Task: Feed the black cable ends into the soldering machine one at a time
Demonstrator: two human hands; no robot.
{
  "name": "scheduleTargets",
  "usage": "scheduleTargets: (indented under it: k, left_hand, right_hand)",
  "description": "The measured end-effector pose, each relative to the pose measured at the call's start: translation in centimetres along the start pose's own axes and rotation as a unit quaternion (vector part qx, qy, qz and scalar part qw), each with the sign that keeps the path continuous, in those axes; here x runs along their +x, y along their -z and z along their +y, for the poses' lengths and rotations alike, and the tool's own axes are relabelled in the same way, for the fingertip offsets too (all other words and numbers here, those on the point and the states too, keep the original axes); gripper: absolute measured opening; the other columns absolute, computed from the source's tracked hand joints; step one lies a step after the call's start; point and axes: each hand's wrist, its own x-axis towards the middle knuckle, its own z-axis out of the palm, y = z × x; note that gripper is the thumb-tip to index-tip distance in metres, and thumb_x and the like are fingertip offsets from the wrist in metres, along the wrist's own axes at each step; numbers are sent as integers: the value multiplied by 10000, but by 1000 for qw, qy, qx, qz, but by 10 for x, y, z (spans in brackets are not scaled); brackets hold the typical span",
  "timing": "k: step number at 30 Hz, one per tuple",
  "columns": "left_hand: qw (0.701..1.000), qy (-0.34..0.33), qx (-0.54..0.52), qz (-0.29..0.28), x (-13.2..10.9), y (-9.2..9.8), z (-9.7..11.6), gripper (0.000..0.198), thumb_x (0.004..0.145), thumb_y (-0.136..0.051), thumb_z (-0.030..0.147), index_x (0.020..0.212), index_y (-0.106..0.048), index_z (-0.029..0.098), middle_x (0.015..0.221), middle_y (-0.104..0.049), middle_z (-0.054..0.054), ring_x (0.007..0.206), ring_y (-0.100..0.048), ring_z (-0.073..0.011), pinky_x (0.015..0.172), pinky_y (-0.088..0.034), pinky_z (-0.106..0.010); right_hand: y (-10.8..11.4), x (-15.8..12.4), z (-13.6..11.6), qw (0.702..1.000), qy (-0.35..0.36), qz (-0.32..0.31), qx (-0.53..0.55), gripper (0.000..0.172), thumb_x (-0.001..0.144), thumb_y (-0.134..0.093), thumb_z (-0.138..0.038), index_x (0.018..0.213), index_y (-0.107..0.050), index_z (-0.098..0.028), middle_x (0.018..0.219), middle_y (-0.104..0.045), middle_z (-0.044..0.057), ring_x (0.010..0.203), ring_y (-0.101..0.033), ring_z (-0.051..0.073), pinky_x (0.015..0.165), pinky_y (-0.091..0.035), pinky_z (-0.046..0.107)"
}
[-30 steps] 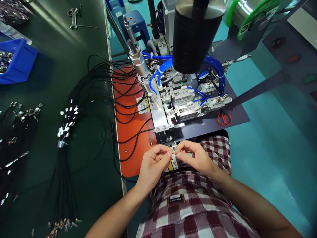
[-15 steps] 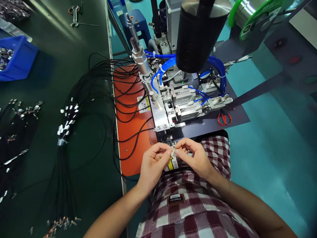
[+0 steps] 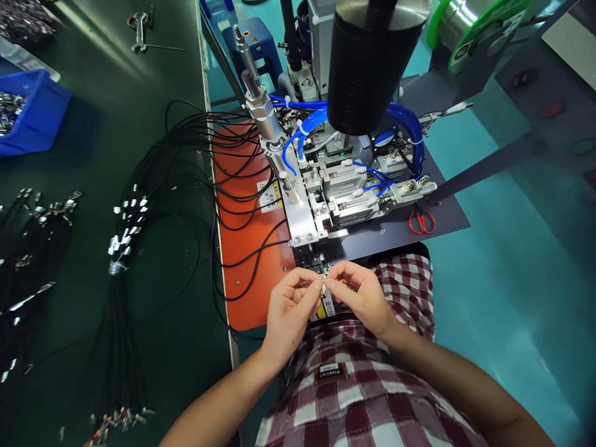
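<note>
My left hand [image 3: 292, 309] is closed in a pinch, thumb against forefinger, at the near end of the machine. Facing it, my right hand [image 3: 361, 295] pinches as well, and the fingertips of both nearly meet. Between them show thin wires [image 3: 325, 281], pale yellow-green and very small; the rest of them is hidden by the fingers. Just beyond the fingertips stands the machine [image 3: 305, 233], with a metal plate, clamps and blue air hoses. Black cables [image 3: 246, 214] run from its left side across an orange plate [image 3: 249, 310].
On the dark table lie a tied cable bundle [image 3: 116, 267] with metal connectors, a blue bin [image 3: 41, 118] of small metal parts and a wrench [image 3: 139, 32]. Red-handled scissors [image 3: 421, 222] rest right of the machine. A black cylinder [image 3: 367, 74] and a solder wire spool [image 3: 479, 28] stand above.
My right hand has shifted slightly left, bringing its fingertips closer to my left hand's. The left hand keeps its pinch almost in place.
</note>
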Motion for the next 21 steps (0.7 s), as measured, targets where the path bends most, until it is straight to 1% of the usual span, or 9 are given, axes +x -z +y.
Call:
scheduleTargets:
  k: [7,10,13,15,17,19,21]
  left_hand:
    - [1000,2,-6,-5,2,1,-4,207,821,-653,357,803,-584,163,542,-456,59,451,-349,-45,433,-259,-171]
    - [1000,6,3,-3,2,1,-3,221,810,-660,370,794,-586,163,554,-467,56,445,-344,-43,428,-258,-172]
    - [1000,6,1,-1,3,1,-3,223,807,-663,366,789,-580,159,566,-482,52,442,-345,-40,426,-261,-173]
    - [1000,4,1,-3,4,2,-3,215,812,-661,355,793,-577,157,570,-487,51,446,-348,-38,428,-263,-172]
    - [1000,2,3,-5,4,2,-2,208,816,-658,347,798,-576,156,571,-485,51,450,-349,-38,431,-263,-170]
    - [1000,3,5,-7,4,2,-2,207,817,-657,345,796,-573,157,563,-474,55,448,-341,-39,428,-255,-170]
    - [1000,2,11,-8,3,1,-3,203,819,-655,345,789,-574,161,542,-452,64,440,-331,-43,420,-246,-172]
  right_hand:
    - [1,-2,0,1000,1,1,6,176,763,-673,-318,708,-587,-174,619,-519,-34,543,-436,96,524,-358,233]
    - [3,-1,1,999,-20,-17,19,198,773,-670,-346,723,-581,-176,576,-485,-51,513,-420,91,504,-349,228]
    - [7,0,0,999,-24,-36,18,199,795,-651,-361,767,-608,-169,596,-514,-40,512,-442,93,501,-362,229]
    - [8,1,-1,1000,-7,-30,-8,183,802,-645,-348,804,-633,-165,641,-554,-20,539,-467,101,516,-378,236]
    - [8,1,-1,998,27,-13,-50,147,801,-653,-316,810,-649,-170,678,-585,-3,572,-490,115,539,-394,247]
    - [7,1,-2,992,71,6,-101,112,807,-653,-283,765,-647,-179,702,-606,10,609,-509,129,579,-411,260]
    - [6,1,-2,986,100,20,-135,129,818,-645,-269,720,-632,-185,718,-610,19,644,-518,139,607,-415,267]
